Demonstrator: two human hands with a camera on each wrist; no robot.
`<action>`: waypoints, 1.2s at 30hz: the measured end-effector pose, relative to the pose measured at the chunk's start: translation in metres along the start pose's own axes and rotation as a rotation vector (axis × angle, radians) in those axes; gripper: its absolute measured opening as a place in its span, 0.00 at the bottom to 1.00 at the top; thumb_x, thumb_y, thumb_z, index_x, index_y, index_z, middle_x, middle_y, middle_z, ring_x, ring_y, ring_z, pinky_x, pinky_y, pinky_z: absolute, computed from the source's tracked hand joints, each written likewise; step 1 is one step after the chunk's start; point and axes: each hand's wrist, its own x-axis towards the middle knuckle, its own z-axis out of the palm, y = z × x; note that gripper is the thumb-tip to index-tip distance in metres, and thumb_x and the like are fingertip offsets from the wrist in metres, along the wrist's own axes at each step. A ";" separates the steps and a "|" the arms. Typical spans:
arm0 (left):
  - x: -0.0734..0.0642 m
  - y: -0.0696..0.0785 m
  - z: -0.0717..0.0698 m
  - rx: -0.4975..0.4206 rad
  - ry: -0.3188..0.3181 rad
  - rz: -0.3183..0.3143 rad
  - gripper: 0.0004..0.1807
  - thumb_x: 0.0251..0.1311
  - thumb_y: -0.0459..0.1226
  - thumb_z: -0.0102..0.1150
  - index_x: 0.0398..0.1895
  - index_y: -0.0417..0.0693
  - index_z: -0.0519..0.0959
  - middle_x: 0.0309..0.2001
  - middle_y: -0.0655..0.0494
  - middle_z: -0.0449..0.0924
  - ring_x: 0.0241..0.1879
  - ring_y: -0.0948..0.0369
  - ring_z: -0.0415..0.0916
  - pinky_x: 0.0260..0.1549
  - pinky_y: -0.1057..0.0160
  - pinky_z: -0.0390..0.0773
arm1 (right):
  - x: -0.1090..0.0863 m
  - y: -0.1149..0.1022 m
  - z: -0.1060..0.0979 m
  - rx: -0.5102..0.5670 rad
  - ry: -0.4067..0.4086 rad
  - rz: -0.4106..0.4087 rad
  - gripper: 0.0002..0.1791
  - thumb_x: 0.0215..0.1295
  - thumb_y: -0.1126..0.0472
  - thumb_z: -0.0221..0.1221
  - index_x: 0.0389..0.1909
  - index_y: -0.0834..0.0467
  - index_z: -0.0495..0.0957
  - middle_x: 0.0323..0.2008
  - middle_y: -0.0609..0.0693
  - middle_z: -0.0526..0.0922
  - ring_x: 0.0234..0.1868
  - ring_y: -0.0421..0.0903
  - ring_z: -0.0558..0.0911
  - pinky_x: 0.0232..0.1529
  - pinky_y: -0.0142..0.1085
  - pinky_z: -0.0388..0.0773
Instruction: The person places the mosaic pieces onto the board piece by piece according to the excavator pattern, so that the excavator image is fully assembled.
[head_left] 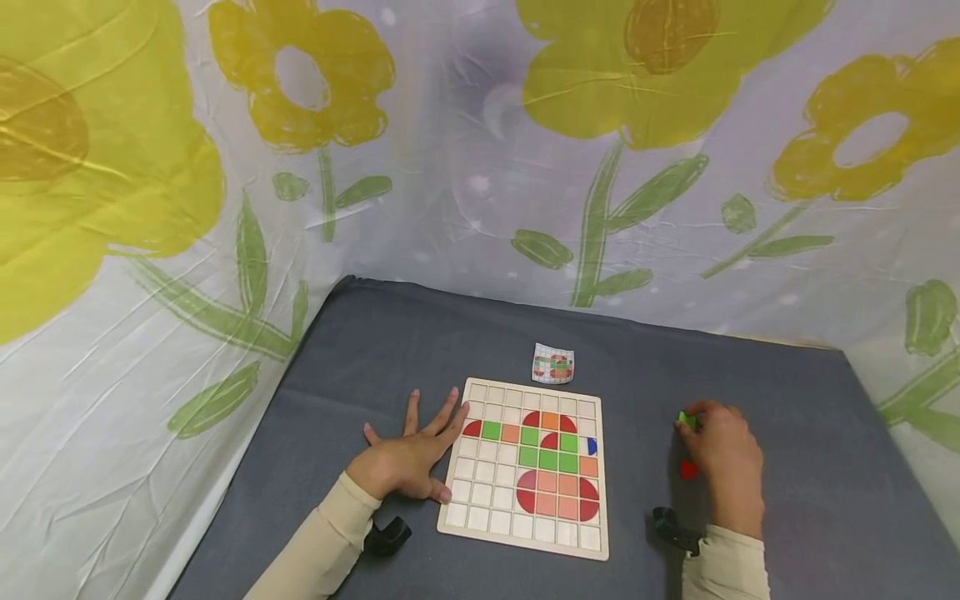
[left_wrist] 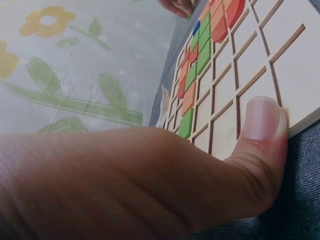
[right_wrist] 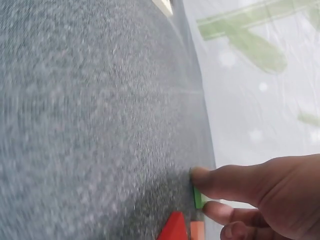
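Observation:
A wooden grid board (head_left: 487,523) lies on the table, partly filled with red, green, orange and blue tiles. My left hand (head_left: 408,462) rests at its left side with fingers spread. The left thumb (left_wrist: 262,120) presses the board's edge in the left wrist view. To the right of the board, my right hand (head_left: 726,454) pinches a green tile (head_left: 686,419) between thumb and fingertips at the tabletop. Nearby on the cloth is a red tile (head_left: 688,470). The right wrist view also shows an orange tile (right_wrist: 197,230) beside the red one.
A small printed card (head_left: 553,364) with a coloured grid pattern lies behind the board. Dark grey cloth (head_left: 420,333) covers the table. A white curtain with yellow flowers (head_left: 457,150) hangs around the back and sides.

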 end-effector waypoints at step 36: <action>0.000 0.000 0.000 -0.017 -0.002 0.004 0.70 0.51 0.49 0.82 0.88 0.69 0.39 0.86 0.66 0.22 0.81 0.40 0.11 0.52 0.06 0.30 | -0.034 -0.145 0.033 0.096 0.071 -0.352 0.21 0.66 0.56 0.71 0.54 0.61 0.80 0.51 0.59 0.81 0.28 0.48 0.79 0.25 0.43 0.80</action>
